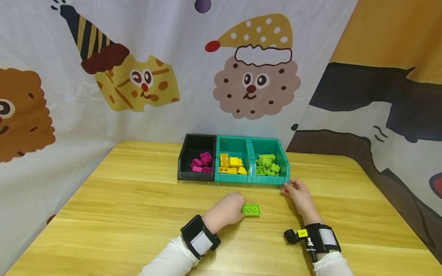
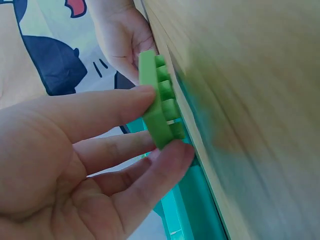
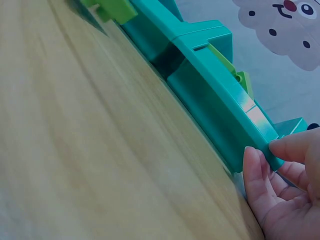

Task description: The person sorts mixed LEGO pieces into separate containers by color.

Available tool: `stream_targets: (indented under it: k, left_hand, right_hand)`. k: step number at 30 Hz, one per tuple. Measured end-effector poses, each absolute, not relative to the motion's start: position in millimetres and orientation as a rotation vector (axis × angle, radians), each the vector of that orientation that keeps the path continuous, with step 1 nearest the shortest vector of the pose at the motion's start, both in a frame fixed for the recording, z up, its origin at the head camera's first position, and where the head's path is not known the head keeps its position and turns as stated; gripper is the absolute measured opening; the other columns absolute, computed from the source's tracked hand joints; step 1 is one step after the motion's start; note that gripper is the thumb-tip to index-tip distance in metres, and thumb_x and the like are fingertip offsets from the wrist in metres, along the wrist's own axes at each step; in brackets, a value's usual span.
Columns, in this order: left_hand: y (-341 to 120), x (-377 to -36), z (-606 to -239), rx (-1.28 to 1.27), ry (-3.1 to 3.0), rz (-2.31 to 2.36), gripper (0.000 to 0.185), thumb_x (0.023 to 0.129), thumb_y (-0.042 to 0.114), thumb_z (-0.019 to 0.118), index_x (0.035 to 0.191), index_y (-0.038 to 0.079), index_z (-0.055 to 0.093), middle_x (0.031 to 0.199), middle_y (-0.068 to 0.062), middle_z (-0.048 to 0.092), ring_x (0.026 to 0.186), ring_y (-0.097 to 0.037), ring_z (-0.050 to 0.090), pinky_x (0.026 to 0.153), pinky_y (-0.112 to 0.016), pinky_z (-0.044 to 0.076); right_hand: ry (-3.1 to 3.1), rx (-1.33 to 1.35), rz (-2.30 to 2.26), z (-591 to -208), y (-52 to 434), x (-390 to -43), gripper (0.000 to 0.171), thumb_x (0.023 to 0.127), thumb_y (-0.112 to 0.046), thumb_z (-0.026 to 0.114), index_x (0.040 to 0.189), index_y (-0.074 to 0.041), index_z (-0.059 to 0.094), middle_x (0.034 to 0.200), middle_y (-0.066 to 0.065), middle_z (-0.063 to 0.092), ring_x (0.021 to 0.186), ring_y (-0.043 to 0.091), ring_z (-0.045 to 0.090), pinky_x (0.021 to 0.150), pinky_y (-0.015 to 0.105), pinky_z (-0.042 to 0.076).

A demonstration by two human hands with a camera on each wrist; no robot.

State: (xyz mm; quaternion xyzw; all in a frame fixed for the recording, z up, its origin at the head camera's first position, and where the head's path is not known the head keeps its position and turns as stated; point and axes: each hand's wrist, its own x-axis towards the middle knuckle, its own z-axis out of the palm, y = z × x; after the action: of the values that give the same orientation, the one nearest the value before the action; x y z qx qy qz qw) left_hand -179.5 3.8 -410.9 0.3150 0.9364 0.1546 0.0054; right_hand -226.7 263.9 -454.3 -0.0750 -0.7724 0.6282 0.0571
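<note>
My left hand (image 1: 226, 210) pinches one end of a flat lime-green toy brick (image 1: 251, 209) over the table, in front of the bins. In the left wrist view the brick (image 2: 154, 107) sits between thumb and fingertips, its row of studs facing right. My right hand (image 1: 302, 198) grips the front right corner of the right-hand teal bin (image 1: 271, 181). Seen from the right wrist, thumb and fingertips close around that corner of the bin (image 3: 220, 115). Several lime-green bricks (image 1: 266, 165) lie inside this bin.
A second teal bin (image 1: 233, 178) with yellow bricks (image 1: 235, 161) stands in the middle. At its left is a black bin (image 1: 195, 176) holding magenta bricks (image 1: 205, 157). All three stand side by side on the wooden table (image 1: 138, 207), before a printed cloth (image 1: 193, 115).
</note>
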Motion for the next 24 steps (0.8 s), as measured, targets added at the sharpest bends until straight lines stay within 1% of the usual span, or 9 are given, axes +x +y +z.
stream_targets:
  k: [5, 8, 11, 13, 17, 22, 24]
  left_hand:
    - [6, -183, -409, 0.968, 2.934, 0.573, 0.012, 0.080, 0.014, 0.073, 0.079, 0.006, 0.064, 0.074, 0.003, 0.052, 0.062, -0.007, 0.043, 0.058, -0.020, 0.040]
    - [7, -186, -407, 0.979, 2.953, 0.629, 0.011, 0.081, 0.014, 0.073, 0.080, 0.005, 0.065, 0.076, 0.002, 0.052, 0.062, -0.007, 0.044, 0.059, -0.020, 0.041]
    - [9, -188, -405, 0.994, 2.987, 0.673, 0.014, 0.081, 0.014, 0.073, 0.087, 0.003, 0.068, 0.080, 0.000, 0.053, 0.065, -0.007, 0.046, 0.062, -0.019, 0.045]
    - [11, -191, -404, 1.003, 3.014, 0.696, 0.020, 0.082, 0.016, 0.073, 0.094, 0.001, 0.069, 0.083, -0.001, 0.055, 0.068, -0.008, 0.050, 0.065, -0.020, 0.047]
    - [15, -201, -401, 1.006, 3.084, 0.743, 0.029, 0.083, 0.018, 0.072, 0.105, 0.000, 0.068, 0.093, -0.007, 0.062, 0.078, -0.013, 0.058, 0.072, -0.023, 0.051]
    - [22, -213, -395, 1.013, 3.150, 0.813, 0.032, 0.086, 0.018, 0.070, 0.112, 0.000, 0.065, 0.104, -0.011, 0.063, 0.088, -0.018, 0.062, 0.079, -0.025, 0.052]
    - [26, -217, -393, 1.048, 3.169, 0.830, 0.032, 0.087, 0.018, 0.069, 0.113, -0.001, 0.064, 0.105, -0.010, 0.061, 0.089, -0.018, 0.061, 0.080, -0.024, 0.052]
  right_hand:
    - [-2.333, -0.230, 1.917, -455, 264, -226, 0.036, 0.099, -0.012, 0.046, 0.127, 0.009, 0.037, 0.097, 0.004, 0.052, 0.080, 0.000, 0.057, 0.074, 0.014, 0.051]
    - [-2.330, -0.223, 1.917, -454, 264, -226, 0.037, 0.099, -0.012, 0.047, 0.127, 0.009, 0.038, 0.096, 0.004, 0.053, 0.080, 0.000, 0.058, 0.074, 0.015, 0.051]
    - [-2.331, -0.211, 1.913, -454, 264, -226, 0.037, 0.099, -0.012, 0.047, 0.127, 0.010, 0.037, 0.095, 0.003, 0.053, 0.080, 0.000, 0.058, 0.074, 0.015, 0.051]
    - [-2.334, -0.210, 1.909, -454, 264, -226, 0.037, 0.099, -0.013, 0.047, 0.127, 0.010, 0.037, 0.094, 0.003, 0.053, 0.080, 0.000, 0.058, 0.074, 0.015, 0.051]
    - [-2.331, -0.214, 1.910, -454, 264, -227, 0.037, 0.099, -0.013, 0.047, 0.127, 0.010, 0.037, 0.094, 0.002, 0.053, 0.079, -0.001, 0.057, 0.074, 0.015, 0.051]
    - [-2.333, -0.217, 1.906, -455, 264, -227, 0.036, 0.099, -0.012, 0.046, 0.127, 0.010, 0.037, 0.095, 0.002, 0.052, 0.080, -0.001, 0.057, 0.074, 0.015, 0.051]
    - [-2.335, -0.217, 1.903, -455, 264, -227, 0.035, 0.099, -0.011, 0.046, 0.127, 0.009, 0.037, 0.095, 0.003, 0.052, 0.080, -0.001, 0.057, 0.074, 0.015, 0.051]
